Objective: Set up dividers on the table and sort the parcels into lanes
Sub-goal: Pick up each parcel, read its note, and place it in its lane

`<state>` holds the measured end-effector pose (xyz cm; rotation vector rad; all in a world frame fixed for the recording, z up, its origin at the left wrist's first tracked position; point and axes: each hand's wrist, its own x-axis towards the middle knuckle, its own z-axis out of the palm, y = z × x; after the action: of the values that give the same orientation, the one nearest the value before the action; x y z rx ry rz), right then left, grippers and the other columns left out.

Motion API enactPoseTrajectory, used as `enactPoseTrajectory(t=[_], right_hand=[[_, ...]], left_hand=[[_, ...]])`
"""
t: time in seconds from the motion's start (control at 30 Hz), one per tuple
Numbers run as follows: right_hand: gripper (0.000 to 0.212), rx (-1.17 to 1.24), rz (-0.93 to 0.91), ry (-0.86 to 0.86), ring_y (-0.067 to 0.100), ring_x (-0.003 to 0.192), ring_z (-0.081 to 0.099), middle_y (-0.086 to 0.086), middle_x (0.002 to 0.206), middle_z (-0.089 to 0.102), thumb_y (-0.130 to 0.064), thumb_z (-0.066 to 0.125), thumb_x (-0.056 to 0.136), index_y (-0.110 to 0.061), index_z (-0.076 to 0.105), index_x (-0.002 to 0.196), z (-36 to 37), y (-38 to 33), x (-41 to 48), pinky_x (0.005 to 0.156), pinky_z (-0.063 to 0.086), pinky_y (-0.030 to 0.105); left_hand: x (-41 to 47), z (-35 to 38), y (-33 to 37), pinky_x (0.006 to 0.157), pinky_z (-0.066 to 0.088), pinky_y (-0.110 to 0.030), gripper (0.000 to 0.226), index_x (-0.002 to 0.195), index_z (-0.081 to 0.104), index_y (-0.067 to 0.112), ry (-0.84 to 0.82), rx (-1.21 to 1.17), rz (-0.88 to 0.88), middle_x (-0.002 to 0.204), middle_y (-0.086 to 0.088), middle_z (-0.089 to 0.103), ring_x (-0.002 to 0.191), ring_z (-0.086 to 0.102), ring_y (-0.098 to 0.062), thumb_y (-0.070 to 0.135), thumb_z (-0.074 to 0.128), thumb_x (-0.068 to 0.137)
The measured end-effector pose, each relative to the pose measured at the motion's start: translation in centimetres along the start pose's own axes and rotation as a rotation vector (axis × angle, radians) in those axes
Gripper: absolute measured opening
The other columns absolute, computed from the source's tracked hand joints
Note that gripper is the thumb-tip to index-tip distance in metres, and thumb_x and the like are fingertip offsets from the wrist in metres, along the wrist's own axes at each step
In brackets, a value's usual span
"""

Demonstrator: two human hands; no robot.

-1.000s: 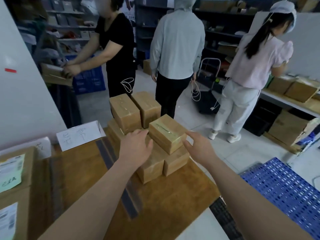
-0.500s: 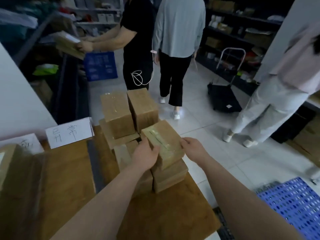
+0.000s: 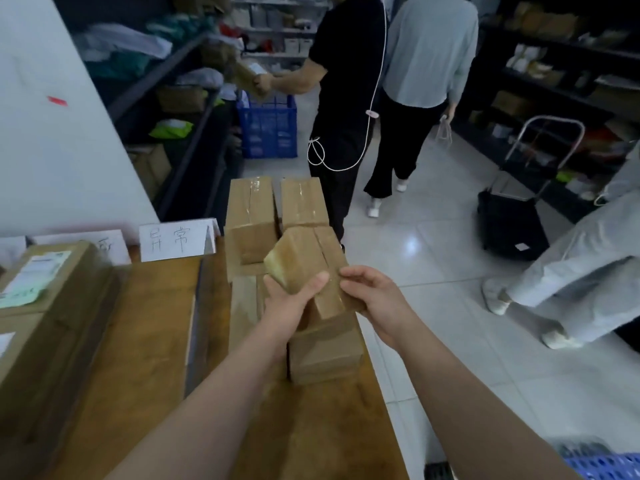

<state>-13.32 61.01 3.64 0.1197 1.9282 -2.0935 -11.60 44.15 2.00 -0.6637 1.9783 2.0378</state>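
Above the far right corner of the brown wooden desk, the left grip curls round the near corner of a small brown taped cardboard parcel, thumb on top. The right grip pinches the parcel's right side. The parcel is tilted over a stack of like brown parcels; whether it touches them I cannot tell.

The stack stands right at the desk's right edge, with white tiled floor open beyond. Just behind it, two taller brown cardboard boxes stand upright side by side.

To the left lies bare desk, crossed front to back by a dark strip. Past that is a large labelled cardboard carton. A white folded paper sign with handwritten characters stands at the desk's back.

A person in black stands close to the far end, and a black trolley is in the aisle.
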Motion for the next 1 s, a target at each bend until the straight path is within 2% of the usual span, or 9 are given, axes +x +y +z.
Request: enactPoseTrajectory(t=[0.13, 0.2, 0.27, 0.4, 0.53, 0.7, 0.83, 0.93, 1.0], right_hand=[[0.015, 0.057, -0.034, -0.025, 0.011, 0.087, 0.066, 0.002, 0.101, 0.07, -0.01, 0.057, 0.095, -0.01, 0.063, 0.109, 0.1, -0.8, -0.3, 0.083, 0.054, 0.029], [0.015, -0.026, -0.039, -0.039, 0.012, 0.093, 0.067, 0.001, 0.105, 0.071, -0.018, 0.057, 0.096, -0.014, 0.063, 0.108, 0.2, -0.9, -0.2, 0.088, 0.053, 0.033], [0.019, -0.172, -0.032, -0.069, 0.016, 0.101, 0.065, -0.002, 0.113, 0.069, -0.03, 0.06, 0.094, -0.024, 0.064, 0.112, 0.4, -0.9, -0.1, 0.091, 0.053, 0.036], [0.027, -0.127, 0.04, -0.158, 0.015, 0.088, 0.065, -0.001, 0.109, 0.071, -0.036, 0.059, 0.093, -0.023, 0.063, 0.116, 1.3, -1.5, -0.3, 0.075, 0.048, 0.031], [0.023, -0.143, -0.023, -0.204, 0.024, 0.105, 0.066, -0.003, 0.109, 0.073, -0.026, 0.057, 0.095, -0.026, 0.064, 0.117, 2.4, -2.0, -0.3, 0.085, 0.049, 0.04], [0.03, -0.133, -0.057, -0.251, 0.013, 0.097, 0.069, -0.006, 0.107, 0.074, -0.019, 0.057, 0.096, -0.028, 0.058, 0.125, 4.7, -2.5, -0.8, 0.075, 0.055, 0.031], [0.034, -0.16, -0.06, -0.249, 0.011, 0.093, 0.07, -0.007, 0.104, 0.074, -0.018, 0.058, 0.095, -0.024, 0.059, 0.128, 7.6, -2.6, -1.1, 0.068, 0.051, 0.026], [0.035, -0.177, -0.05, -0.237, 0.012, 0.092, 0.07, -0.005, 0.103, 0.074, -0.017, 0.058, 0.095, -0.019, 0.057, 0.13, 10.4, -2.6, -1.3, 0.071, 0.053, 0.03], [0.036, -0.207, -0.043, -0.235, 0.013, 0.095, 0.069, -0.003, 0.107, 0.072, -0.019, 0.058, 0.096, -0.016, 0.056, 0.131, 12.5, -2.5, -1.6, 0.073, 0.055, 0.031]], left_hand=[[-2.1, -0.9, 0.5, 0.08, 0.053, -0.042, 0.079, 0.135, 0.045, 0.029, -0.071, -0.28, -0.002, 0.12, -0.005, 0.067, 0.108, 0.063, -0.027, 0.059, 0.076, 0.07], [-3.2, -1.2, 0.9, 0.084, 0.052, -0.045, 0.05, 0.126, 0.057, 0.022, -0.152, -0.47, -0.026, 0.111, -0.011, 0.073, 0.107, 0.064, -0.031, 0.053, 0.06, 0.087], [-3.8, -1.5, 0.9, 0.09, 0.05, -0.046, 0.04, 0.121, 0.06, 0.02, -0.151, -0.625, -0.006, 0.108, -0.011, 0.074, 0.11, 0.064, -0.031, 0.049, 0.053, 0.093], [-4.4, -2.4, 0.6, 0.083, 0.053, -0.043, 0.042, 0.132, 0.054, 0.016, -0.067, -0.68, 0.054, 0.115, -0.008, 0.072, 0.111, 0.065, -0.028, 0.041, 0.049, 0.098], [-4.7, -4.0, 0.2, 0.071, 0.058, -0.035, 0.031, 0.126, 0.056, 0.02, 0.044, -0.58, 0.084, 0.107, -0.004, 0.075, 0.102, 0.069, -0.022, 0.036, 0.045, 0.102], [-5.6, -6.2, -0.2, 0.087, 0.057, -0.046, 0.04, 0.144, 0.037, 0.042, 0.23, -0.396, 0.169, 0.127, 0.002, 0.063, 0.11, 0.063, -0.019, 0.035, 0.038, 0.105], [-6.5, -8.7, -0.2, 0.076, 0.054, -0.026, 0.036, 0.141, 0.037, 0.042, 0.346, -0.181, 0.275, 0.124, 0.008, 0.058, 0.099, 0.06, -0.003, 0.036, 0.033, 0.106], [-7.0, -11.1, -0.4, 0.095, 0.051, -0.04, 0.039, 0.136, 0.041, 0.049, 0.348, -0.189, 0.252, 0.132, 0.008, 0.057, 0.113, 0.059, -0.011, 0.054, 0.042, 0.097], [-7.5, -12.9, -0.7, 0.104, 0.045, -0.048, 0.056, 0.14, 0.041, 0.047, 0.359, -0.153, 0.232, 0.139, 0.008, 0.05, 0.122, 0.053, -0.017, 0.069, 0.044, 0.088]])
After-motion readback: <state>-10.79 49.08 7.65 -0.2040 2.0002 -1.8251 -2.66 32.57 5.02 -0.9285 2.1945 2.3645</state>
